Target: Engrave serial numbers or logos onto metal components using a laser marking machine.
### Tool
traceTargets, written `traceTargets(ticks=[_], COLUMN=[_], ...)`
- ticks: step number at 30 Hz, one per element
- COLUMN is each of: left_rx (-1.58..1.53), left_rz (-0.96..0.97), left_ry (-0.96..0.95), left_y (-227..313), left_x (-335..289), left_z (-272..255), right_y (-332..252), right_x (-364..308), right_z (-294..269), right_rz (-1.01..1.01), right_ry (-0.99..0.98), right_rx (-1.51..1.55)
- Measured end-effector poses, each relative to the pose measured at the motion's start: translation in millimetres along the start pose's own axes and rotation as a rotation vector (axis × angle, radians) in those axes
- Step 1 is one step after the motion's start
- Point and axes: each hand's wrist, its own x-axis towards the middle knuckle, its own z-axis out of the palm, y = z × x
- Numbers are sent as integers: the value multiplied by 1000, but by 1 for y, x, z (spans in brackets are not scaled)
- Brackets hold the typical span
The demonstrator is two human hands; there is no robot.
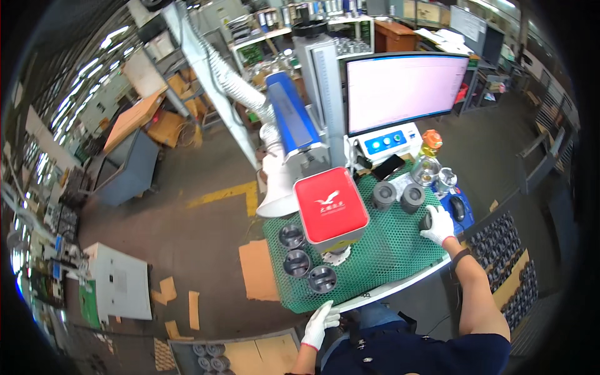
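Near the table's right edge, we see a white-gloved right hand (441, 225) with its grip curled around a dark grey, cylindrical metal part (426, 222), the glove covering much of it. A loose hold on smooth metal could, we judge, let the part slip and roll off that edge. A sideways swing could jar the black computer mouse (459, 209) on its blue pad just beside the knuckles, or strike the two dark grey, hollow cylinders, one (384, 195) farther from the hand and one (412, 198) nearer, by the clear glass bottle with an orange cap (427, 165).

The right forearm rises from the lower right, slanting past the table's corner, the back of the hand turned up. The white-gloved left hand (320, 325) hangs at the front edge of the green-mesh-covered table (400, 285), its grip loosely spread, with nothing visible in it. Raised carelessly, we judge, it could knock the nearest of three dark, cup-shaped metal parts (322, 279) by the front left corner, beside the red-topped, box-shaped machine head (331, 205).
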Motion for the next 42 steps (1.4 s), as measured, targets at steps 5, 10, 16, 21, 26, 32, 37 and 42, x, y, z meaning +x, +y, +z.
traceTargets(ticks=[5, 10, 16, 21, 26, 32, 37, 42], left_rx=[72, 587, 1117, 480, 898, 1313, 1501, 1312], left_rz=[49, 150, 713, 831, 653, 547, 833, 750], left_ry=[-109, -196, 211, 281, 282, -82, 209, -26], left_y=[4, -13, 56, 86, 68, 165, 184, 164], left_x=[-18, -17, -79, -110, -77, 3, 102, 187], left_z=[7, 11, 53, 44, 82, 92, 124, 90], right_y=[-21, -77, -228, -247, -218, -126, -79, -83], right_x=[-26, -99, -160, -147, -139, -127, -115, -77], right_z=[7, 42, -2, -28, 4, 27, 10, 5], right_rz=[54, 38, -22, -131, 14, 621, 687, 654], right_ry=[-21, -515, -1196, -1463, -1424, -1223, -834, -867], right_rx=[116, 797, 1468, 1685, 1599, 1834, 1898, 1738])
